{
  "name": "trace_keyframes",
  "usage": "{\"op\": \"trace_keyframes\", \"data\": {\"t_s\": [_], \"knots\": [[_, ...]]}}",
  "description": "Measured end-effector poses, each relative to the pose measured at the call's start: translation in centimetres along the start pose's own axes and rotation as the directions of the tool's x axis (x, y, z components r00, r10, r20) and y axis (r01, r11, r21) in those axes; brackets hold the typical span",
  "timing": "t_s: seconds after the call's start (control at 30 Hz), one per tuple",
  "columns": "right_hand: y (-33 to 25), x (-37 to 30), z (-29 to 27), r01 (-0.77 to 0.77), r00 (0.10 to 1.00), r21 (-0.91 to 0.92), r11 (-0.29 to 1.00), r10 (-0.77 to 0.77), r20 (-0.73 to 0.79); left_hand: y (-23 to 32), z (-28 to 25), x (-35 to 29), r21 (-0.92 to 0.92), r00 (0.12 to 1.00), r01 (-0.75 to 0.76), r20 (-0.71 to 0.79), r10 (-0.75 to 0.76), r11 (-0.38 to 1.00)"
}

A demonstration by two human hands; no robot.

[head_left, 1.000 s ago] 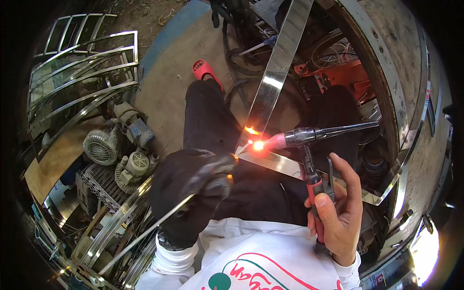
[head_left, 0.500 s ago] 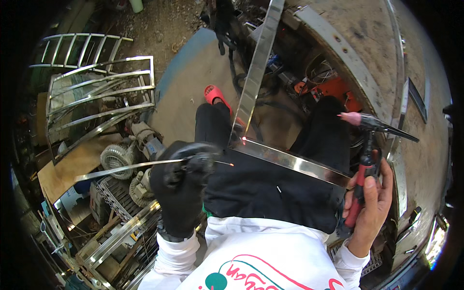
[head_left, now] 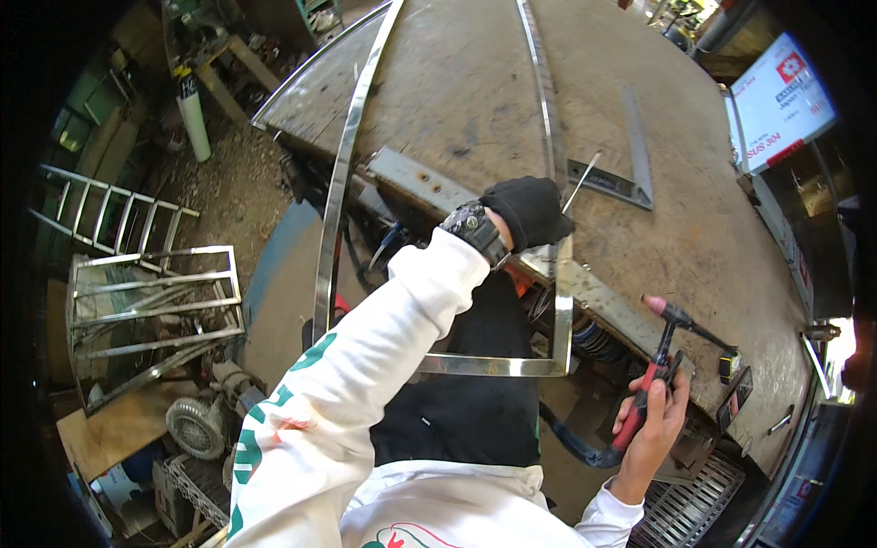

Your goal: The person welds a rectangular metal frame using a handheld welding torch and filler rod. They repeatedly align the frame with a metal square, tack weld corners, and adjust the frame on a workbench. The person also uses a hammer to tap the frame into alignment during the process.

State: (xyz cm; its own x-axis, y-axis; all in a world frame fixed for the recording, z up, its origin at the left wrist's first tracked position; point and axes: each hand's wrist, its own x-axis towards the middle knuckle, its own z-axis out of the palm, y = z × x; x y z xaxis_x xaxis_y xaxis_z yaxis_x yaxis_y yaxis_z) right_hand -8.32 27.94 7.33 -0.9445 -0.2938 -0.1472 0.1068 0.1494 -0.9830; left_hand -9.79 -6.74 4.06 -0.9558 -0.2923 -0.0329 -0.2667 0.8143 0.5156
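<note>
A shiny square-tube metal frame (head_left: 493, 366) lies across my lap, its long side bars reaching out over the workbench (head_left: 493, 91). My left hand (head_left: 525, 216), in a black glove, is closed at the frame's right bar, its arm stretched across my body. A thin filler rod (head_left: 585, 179) sticks out of that fist. Whether the fist also grips the bar is hidden. At the right, my bare right hand (head_left: 653, 425) is wrapped round the red handle of a welding torch (head_left: 650, 384). The torch's pink nozzle points up and left, apart from the frame.
A grey steel square (head_left: 630, 187) lies on the bench beyond my left hand. Small tools and a tape measure (head_left: 728, 367) sit at the bench's right edge. Welded metal racks (head_left: 155, 301) and a motor (head_left: 196, 427) stand at the left. Farther off is a gas cylinder (head_left: 193, 119).
My view has turned toward the bench. The frame has swung round, and my left hand has crossed from the left to its right bar with the rod. The right hand keeps the torch.
</note>
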Motion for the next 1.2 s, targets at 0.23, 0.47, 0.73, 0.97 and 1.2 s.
{"op": "trace_keyframes", "data": {"t_s": [0.23, 0.47, 0.73, 0.97, 1.2], "knots": [[3.7, -0.7, -3.1, -0.128, 0.987, 0.038, 0.991, 0.131, -0.095, 5.2, 2.6, 3.7, -0.168, 0.994, 0.106, 0.043, -0.1, 0.98], [4.9, -0.9, -3.3, -0.133, 0.979, 0.15, 0.98, 0.154, -0.137, 2.2, 0.6, -19.6, -0.122, 0.996, -0.091, -0.015, 0.09, 0.988], [2.6, 0.5, -0.2, -0.012, 0.998, 0.201, 0.979, 0.025, -0.06, -3.1, 5.7, -26.8, 0.182, 0.96, 0.091, -0.278, -0.037, 0.979], [-1.0, 0.1, 1.3, 0.175, 0.976, 0.297, 0.939, -0.125, -0.181, -0.8, -5.0, -29.5, -0.132, 0.875, -0.001, -0.479, -0.063, 0.991], [-1.8, -0.3, 3.7, 0.211, 0.977, 0.309, 0.927, -0.197, -0.075, -1.2, -9.1, -34.2, -0.838, 0.732, -0.514, -0.54, -0.414, 0.185]]}}
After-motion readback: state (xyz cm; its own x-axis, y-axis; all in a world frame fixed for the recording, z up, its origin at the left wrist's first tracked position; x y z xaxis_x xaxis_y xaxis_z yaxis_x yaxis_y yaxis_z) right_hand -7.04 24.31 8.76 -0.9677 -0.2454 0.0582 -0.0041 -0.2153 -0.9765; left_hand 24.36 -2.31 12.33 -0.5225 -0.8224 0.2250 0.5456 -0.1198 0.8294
